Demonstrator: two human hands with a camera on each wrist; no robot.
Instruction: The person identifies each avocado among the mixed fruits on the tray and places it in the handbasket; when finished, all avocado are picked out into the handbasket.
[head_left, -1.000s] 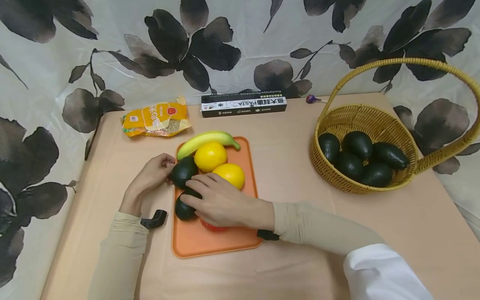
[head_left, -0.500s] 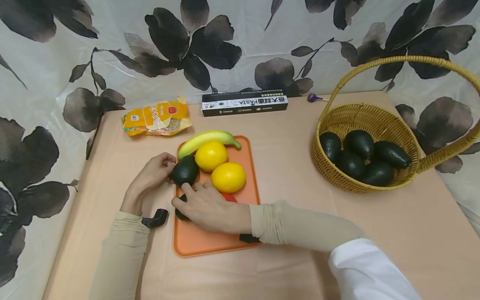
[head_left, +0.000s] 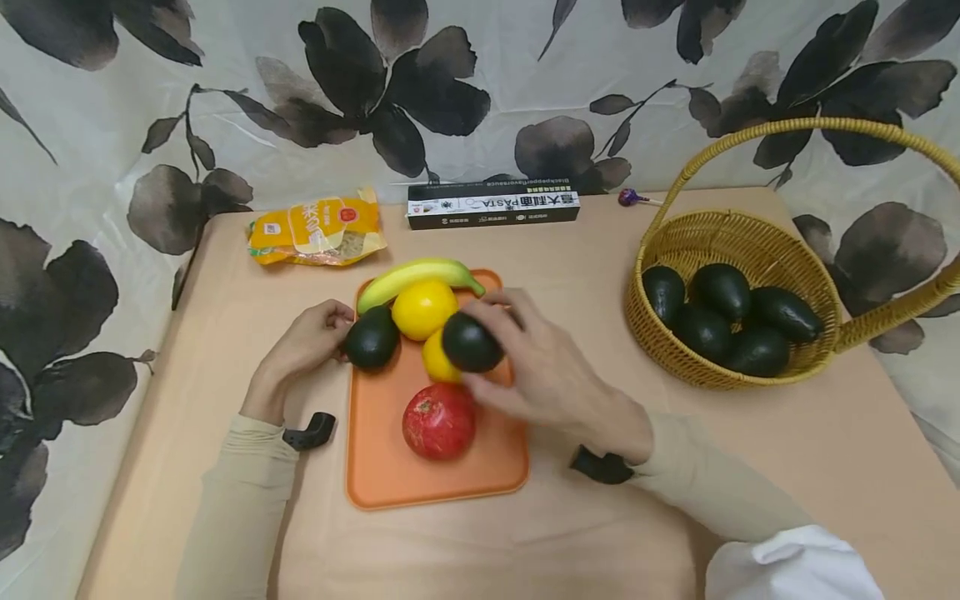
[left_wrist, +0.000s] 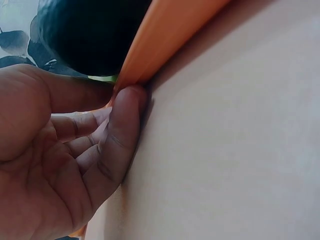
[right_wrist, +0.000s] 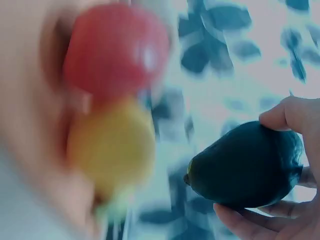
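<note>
My right hand [head_left: 551, 367] holds a dark green avocado [head_left: 471, 342] above the right part of an orange tray [head_left: 435, 492]. In the right wrist view, thumb and fingers wrap that avocado [right_wrist: 245, 167] by its wide end. At the tray's left rim, my left hand [head_left: 303, 346] pinches the edge; the left wrist view shows its thumb and fingers [left_wrist: 122, 130] on the rim. Beside it on the tray lies another avocado [head_left: 372, 338]. A banana [head_left: 420, 279], a yellow lemon-like fruit [head_left: 423, 310], a second yellow fruit [head_left: 438, 358], partly hidden, and a red pomegranate [head_left: 440, 421] share the tray.
To the right stands a wicker basket [head_left: 678, 371] with a tall handle and several avocados [head_left: 720, 290] inside. Along the back edge lie a yellow food bag [head_left: 318, 231], a black pasta box [head_left: 492, 204] and a lollipop [head_left: 630, 197].
My right hand has picked the lower avocado off the tray and moved it up and to the right, uncovering the pomegranate. The left hand has stayed at the tray's rim.
</note>
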